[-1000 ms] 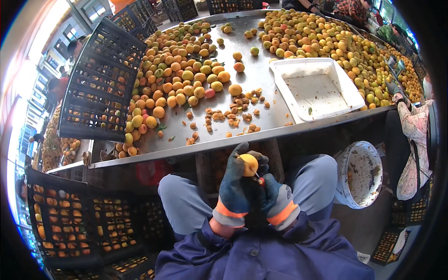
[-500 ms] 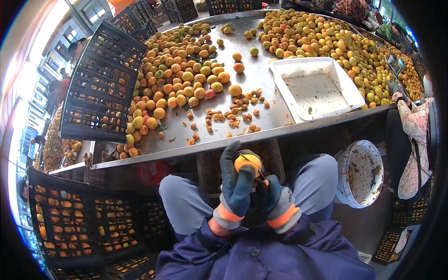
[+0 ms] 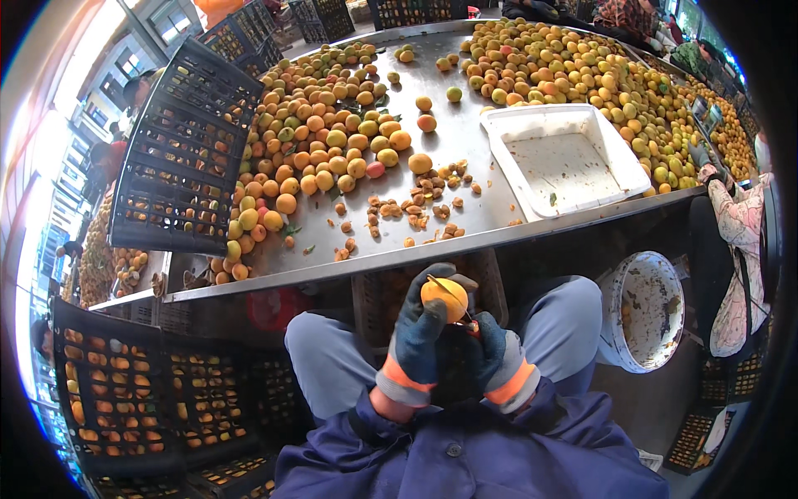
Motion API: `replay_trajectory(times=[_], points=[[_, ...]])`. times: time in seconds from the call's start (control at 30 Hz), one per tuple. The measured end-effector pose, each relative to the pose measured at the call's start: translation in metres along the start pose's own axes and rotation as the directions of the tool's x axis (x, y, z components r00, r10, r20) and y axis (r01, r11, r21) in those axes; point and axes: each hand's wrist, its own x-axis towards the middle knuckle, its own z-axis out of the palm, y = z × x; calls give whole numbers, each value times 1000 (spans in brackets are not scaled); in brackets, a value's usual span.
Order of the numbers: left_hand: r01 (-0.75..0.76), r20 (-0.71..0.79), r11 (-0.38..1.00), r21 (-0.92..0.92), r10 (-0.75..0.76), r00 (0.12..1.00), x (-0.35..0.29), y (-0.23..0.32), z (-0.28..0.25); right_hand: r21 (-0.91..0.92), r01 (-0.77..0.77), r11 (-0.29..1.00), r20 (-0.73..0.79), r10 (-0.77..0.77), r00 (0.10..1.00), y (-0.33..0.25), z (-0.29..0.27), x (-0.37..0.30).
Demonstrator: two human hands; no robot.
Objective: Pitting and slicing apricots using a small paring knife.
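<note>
My gloved left hand (image 3: 418, 328) is clamped round a yellow-orange fruit (image 3: 450, 304), my right hand (image 3: 496, 349) round a red-handled tool (image 3: 473, 327); a steady grip clear of its tip seems best.

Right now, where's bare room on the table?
Bare metal table lies between the brown pits and white tray, and farther back, around loose fruits, between left fruit pile and right fruit pile. Both piles are crowded.

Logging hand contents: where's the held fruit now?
Head view, just below and right of centre: the fruit is in the left hand, lower in frame than the metal table, right hand at its lower right.
</note>
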Motion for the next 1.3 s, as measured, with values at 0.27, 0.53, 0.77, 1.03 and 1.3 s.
replay_trajectory(times=[0.27,0.53,0.77,1.03,1.3], points=[[-42,-77,999,34,45,996,5,15,19,-156,-46,987,45,53,998,-3,-9,-4],[-213,73,678,703,229,971,6,32,9,67,-87,994,67,82,994,1,-3,-7],[-35,-119,973,-230,7,993,-9,2,12,66,-62,996,28,60,998,-5,3,-7],[33,17,992,122,-35,999,4,19,7,-60,-34,998,1,35,999,-5,-4,-5],[-150,52,841,519,144,988,11,29,2,-128,-21,992,158,42,987,4,-4,-8]])
